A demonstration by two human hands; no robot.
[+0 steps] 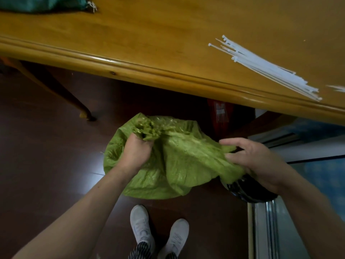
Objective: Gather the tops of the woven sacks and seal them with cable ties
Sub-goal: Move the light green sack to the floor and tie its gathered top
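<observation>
**Sack top partly gathered**

Head view: The left hand (137,148) clenches the bunched top of the light green woven sack (179,165) above the floor. The right hand (250,158) pinches its loose right edge. White cable ties (267,69) lie on the wooden table (149,43).

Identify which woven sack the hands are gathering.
The light green sack, gripped by the left hand and right hand; the dark green sack lies untouched on the table.

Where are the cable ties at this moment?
In the head view, the cable ties lie bundled on the right side of the wooden table, near its edge, beyond the right hand.
</observation>
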